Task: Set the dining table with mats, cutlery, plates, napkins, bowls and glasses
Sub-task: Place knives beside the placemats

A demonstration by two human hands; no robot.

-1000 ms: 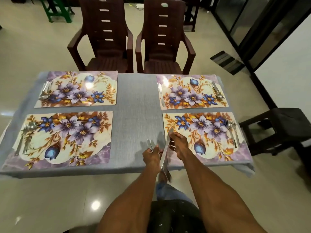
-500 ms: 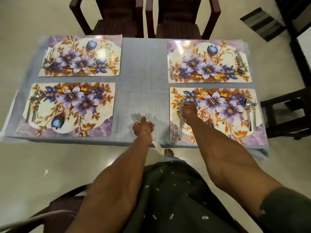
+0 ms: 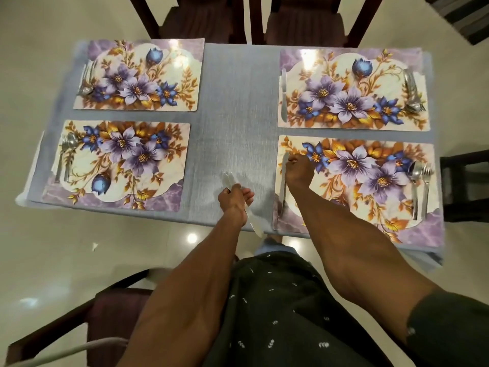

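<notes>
My right hand [image 3: 299, 169] pinches a knife [image 3: 282, 186] onto the near right mat's [image 3: 370, 207] left edge — my left hand [image 3: 234, 198] grips spare knives [image 3: 229, 179] over the counter [image 3: 238, 123] for the bare mats.

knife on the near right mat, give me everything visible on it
The knife is a slim table knife that looks like shiny silver metal. It lies flat along the left edge of the near right mat, lengthwise toward the far side of the table, with its far tip rounded. The right hand rests at its far end, fingers curled at the blade; whether they pinch it is unclear. The forearm hides nothing of it. Its near end reaches toward the mat's purple corner.
</notes>
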